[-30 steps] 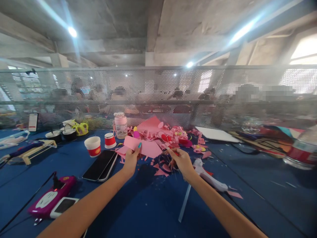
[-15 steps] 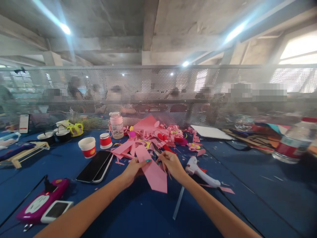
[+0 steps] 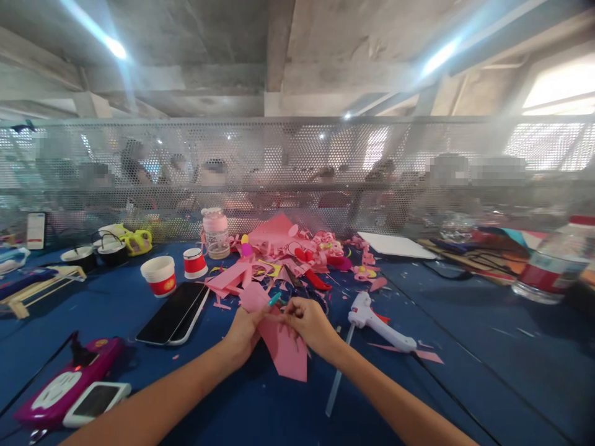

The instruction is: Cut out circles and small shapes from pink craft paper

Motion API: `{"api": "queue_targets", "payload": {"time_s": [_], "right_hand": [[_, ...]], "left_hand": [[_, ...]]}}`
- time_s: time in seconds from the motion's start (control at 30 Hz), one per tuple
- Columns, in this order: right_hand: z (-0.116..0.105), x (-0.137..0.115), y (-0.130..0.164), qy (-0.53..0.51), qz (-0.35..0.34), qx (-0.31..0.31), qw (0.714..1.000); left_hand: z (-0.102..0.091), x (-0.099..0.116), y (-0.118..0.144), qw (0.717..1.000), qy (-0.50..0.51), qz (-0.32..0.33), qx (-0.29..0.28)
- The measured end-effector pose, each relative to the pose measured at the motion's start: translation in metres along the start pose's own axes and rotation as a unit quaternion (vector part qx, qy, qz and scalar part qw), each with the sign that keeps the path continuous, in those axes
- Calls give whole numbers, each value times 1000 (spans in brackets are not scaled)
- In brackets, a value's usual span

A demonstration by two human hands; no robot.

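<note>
- Pink paper, a long sheet (image 3: 286, 350), sits at the centre of what we see, held just above the blue desk (image 3: 465, 347) in front of us, its lower end hanging toward us.
- Our left hand (image 3: 244, 331) pinches the sheet's upper left part, fingers closed on it; one nail is painted teal.
- Our right hand (image 3: 309, 322) meets the left at the sheet's top edge, fingers curled shut. We cannot tell whether it grips only the paper or also a small tool.
- Just beyond the hands lies a heap of pink and red paper scraps (image 3: 297, 254), with curls and strips spilling across the desk.
- To the right of the right hand rests a white glue gun (image 3: 379, 325), and a clear glue stick (image 3: 337, 371) lies beside our right forearm.
- To the left of the left hand lie two phones (image 3: 174, 306), one stacked on the other, screens dark.
- Behind them stand two paper cups (image 3: 160, 275), white with red bands, and a glass jar with a pink lid (image 3: 215, 232).
- Near the lower left edge lies a magenta device (image 3: 60, 390) with a small white phone (image 3: 95, 402) touching it.
- At the far right stands a plastic bottle (image 3: 551, 269) with a red label.
- A perforated metal screen (image 3: 418, 161) runs along the desk's far side; blurred people sit behind it.
</note>
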State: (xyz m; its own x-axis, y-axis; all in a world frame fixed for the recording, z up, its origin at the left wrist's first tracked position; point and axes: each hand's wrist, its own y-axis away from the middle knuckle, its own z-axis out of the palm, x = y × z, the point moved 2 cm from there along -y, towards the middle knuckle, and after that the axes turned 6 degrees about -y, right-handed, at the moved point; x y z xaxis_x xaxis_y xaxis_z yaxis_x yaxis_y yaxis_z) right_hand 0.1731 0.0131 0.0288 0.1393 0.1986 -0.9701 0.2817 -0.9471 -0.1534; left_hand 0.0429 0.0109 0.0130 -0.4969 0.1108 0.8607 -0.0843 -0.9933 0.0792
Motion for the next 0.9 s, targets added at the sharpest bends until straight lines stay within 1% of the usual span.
{"api": "queue_targets", "payload": {"time_s": [0.1, 0.23, 0.33, 0.43, 0.57, 0.63, 0.67, 0.73, 0.8, 0.83, 0.9], "right_hand": [[3, -8, 4, 4, 1, -26, 1000], [-1, -15, 5, 49, 7, -60, 997], [-5, -12, 4, 58, 33, -93, 993], [-7, -6, 3, 59, 44, -100, 992], [-7, -1, 2, 73, 28, -68, 995], [-7, -3, 2, 74, 20, -48, 996], [-7, -5, 2, 71, 18, -38, 997], [-9, -8, 1, 63, 7, -8, 998], [-14, -9, -2, 60, -23, 44, 997], [-17, -9, -3, 60, -46, 79, 994], [-21, -8, -6, 52, -86, 142, 985]], "left_hand": [[-4, 3, -1, 1000, 8, 2, 15], [-9, 4, -6, 998, 36, 3, 46], [-11, 4, -9, 999, 33, 20, 38], [-13, 2, -10, 998, 7, 40, 46], [-14, 1, -11, 997, -29, 64, 39], [-14, 3, -13, 997, -13, 67, 45], [-16, 5, -15, 996, 6, 67, 60], [-20, 10, -19, 990, 60, 65, 109], [-25, 15, -24, 979, 119, 60, 155], [-27, 17, -27, 973, 145, 60, 167], [-31, 20, -32, 966, 183, 60, 170]]}}
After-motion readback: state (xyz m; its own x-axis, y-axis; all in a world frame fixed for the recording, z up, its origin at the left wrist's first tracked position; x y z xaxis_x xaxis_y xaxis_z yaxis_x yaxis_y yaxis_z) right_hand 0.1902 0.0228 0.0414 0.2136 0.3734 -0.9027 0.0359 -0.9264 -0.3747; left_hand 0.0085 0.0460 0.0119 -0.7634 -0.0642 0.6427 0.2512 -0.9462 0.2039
